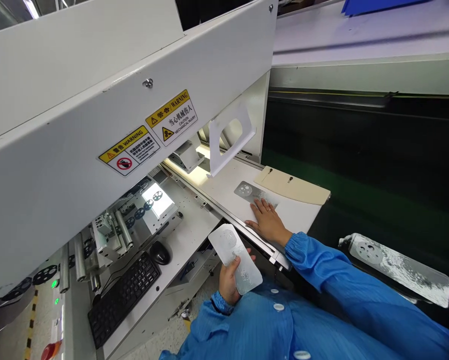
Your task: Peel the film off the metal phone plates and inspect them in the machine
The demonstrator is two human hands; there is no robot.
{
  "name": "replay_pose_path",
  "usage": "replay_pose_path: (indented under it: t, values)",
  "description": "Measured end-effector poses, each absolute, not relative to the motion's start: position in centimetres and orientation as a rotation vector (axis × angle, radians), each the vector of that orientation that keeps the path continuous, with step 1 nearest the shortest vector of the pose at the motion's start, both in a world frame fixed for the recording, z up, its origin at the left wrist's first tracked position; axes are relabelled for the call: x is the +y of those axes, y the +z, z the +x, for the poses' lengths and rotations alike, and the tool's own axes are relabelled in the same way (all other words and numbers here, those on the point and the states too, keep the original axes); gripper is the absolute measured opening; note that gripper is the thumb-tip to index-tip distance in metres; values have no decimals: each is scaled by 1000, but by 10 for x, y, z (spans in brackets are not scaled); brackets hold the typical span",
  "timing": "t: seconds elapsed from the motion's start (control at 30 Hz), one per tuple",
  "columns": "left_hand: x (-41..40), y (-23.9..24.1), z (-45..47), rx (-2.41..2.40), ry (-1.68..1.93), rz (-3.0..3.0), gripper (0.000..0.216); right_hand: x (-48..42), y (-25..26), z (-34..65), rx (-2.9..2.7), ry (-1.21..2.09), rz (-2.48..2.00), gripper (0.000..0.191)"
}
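Observation:
My left hand (230, 280) grips a pale, phone-sized panel (236, 250) with rounded corners and a faint ring pattern near its upper end. The panel is held tilted in front of my body. To the right, my right hand (267, 219) lies with fingers spread on the lower part of a grey phone back panel (246, 190) with round camera holes. That panel lies flat on the white feed plate (295, 216) of the machine, and my fingers cover part of it. A cream guide piece (292, 186) borders it on the far side.
A white machine cover (78, 115) with warning labels (149, 132) overhangs the left. Below it are rollers, a keyboard (124, 300) and a mouse (160, 253). Another phone back panel (400, 267) lies on the dark conveyor belt (359, 150) at right. A white bracket (230, 145) hangs above the plate.

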State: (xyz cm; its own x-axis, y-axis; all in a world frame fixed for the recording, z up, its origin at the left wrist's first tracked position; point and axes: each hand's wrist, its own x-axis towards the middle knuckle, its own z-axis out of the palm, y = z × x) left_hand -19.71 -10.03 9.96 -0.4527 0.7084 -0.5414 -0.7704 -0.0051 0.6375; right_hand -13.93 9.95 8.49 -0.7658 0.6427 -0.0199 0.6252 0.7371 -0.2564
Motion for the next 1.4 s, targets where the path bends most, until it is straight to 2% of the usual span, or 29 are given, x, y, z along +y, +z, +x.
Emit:
replay_pose_path:
  t: [0.43,0.7,0.83,0.93,1.07,1.27,1.4]
  values:
    - [-96,92,-215,1110,1705,-86,62,124,64,-154,-2802,362,-1015,81]
    - [-95,94,-217,1088,1681,-87,57,114,86,-149,-2681,466,-986,71]
    - [-90,98,-215,929,1575,-85,56,87,108,-125,-2438,688,-906,49]
    - [-79,101,-209,967,1616,-96,53,60,122,-101,-2300,1005,-955,37]
    - [-61,109,-195,1112,1730,-80,55,33,130,-72,-2129,1438,-1091,40]
    - [-45,120,-174,1029,1648,70,53,21,126,-43,-1779,1857,-1190,50]
    - [-40,120,-161,920,1579,70,47,14,125,-24,-1588,1896,-1269,53]
